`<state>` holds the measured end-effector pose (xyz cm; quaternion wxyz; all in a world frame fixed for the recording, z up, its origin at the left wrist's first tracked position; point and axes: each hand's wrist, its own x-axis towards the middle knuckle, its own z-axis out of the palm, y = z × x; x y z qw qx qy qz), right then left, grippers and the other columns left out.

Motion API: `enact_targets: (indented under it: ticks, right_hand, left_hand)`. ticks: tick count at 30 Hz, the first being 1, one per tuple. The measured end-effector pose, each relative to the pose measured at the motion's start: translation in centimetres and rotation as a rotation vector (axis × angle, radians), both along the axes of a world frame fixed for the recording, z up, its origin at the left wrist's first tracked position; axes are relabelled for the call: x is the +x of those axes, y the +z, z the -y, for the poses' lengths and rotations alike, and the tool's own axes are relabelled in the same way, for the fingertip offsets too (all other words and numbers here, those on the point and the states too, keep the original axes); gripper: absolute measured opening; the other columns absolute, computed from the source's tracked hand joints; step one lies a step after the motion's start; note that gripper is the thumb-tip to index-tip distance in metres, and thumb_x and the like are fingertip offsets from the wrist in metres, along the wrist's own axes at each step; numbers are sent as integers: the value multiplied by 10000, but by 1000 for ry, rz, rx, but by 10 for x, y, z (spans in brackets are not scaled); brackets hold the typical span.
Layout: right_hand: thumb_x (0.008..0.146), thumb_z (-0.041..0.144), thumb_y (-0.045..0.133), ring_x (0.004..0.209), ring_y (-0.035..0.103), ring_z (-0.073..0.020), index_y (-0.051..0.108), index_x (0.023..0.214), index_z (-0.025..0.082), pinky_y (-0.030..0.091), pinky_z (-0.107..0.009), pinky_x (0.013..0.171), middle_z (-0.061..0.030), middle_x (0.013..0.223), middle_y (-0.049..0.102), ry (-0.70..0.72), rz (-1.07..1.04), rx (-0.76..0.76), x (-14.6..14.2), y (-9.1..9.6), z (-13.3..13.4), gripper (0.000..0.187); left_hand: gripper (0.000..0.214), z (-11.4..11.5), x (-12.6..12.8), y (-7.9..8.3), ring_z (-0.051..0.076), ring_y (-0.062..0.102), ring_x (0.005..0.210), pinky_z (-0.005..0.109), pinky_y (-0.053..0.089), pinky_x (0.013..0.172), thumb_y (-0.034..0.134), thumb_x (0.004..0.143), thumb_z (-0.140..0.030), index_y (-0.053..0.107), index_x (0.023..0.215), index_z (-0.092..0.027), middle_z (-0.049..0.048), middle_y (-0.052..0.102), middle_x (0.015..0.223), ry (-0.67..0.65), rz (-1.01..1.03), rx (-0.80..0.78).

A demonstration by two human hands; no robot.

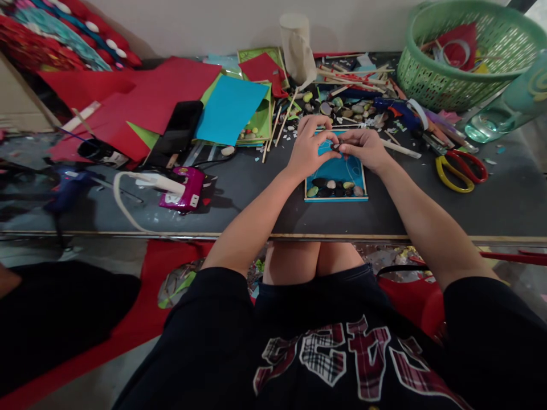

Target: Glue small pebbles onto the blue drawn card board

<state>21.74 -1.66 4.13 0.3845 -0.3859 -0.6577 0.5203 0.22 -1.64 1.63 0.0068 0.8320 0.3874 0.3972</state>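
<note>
A blue card panel with thin wooden strips along its edges lies on the table in front of me. Pebbles, dark and light, line its lower edge, and pale curved lines show on the blue. Above the panel's upper part, my left hand and my right hand meet, fingertips pinched together on a small dark piece. Fingers cover most of that piece, so its kind is unclear.
Loose pebbles and sticks lie behind the panel. To the right are scissors, a glass bottle and a green basket. Leftward are blue paper, a phone and a pink power adapter with a cable.
</note>
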Motion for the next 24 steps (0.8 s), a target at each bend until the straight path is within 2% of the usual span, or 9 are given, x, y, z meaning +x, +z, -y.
enact_targets:
  ticks: [8,14,19,24]
  right_hand:
    - [632,644,956,728,645,-189,708,1008,229,613,-372,690,-48,863,735,1,13,13,1,1,0,613]
    - [646,569,972,772,672,-199,715,1015,210,629,-375,717,-80,920,747,-4,5,-3,2,-1,-2,576]
    - [643,506,982,719,669,-184,755,967,177,624,-351,678,-83,871,756,4,2,11,2,-3,-1,514]
    - [629,460,995,690,673,-169,773,949,183,635,-331,677,-57,840,766,25,11,7,3,-1,0,478]
  left_hand:
    - [462,3,3,0,370,637,1279,582,562,1074,570,987,-707,709,999,-267,158,698,1254,12,52,-2]
    - [456,1,1,0,366,640,1278,563,585,1044,577,976,-712,719,964,-278,158,691,1263,11,39,34]
    - [508,-2,0,2,388,612,1315,599,551,1090,576,971,-733,693,903,-243,170,687,1299,-20,7,7]
    - [467,-1,-1,5,375,614,1308,609,536,1111,627,967,-696,681,865,-243,147,703,1278,-50,-26,-8]
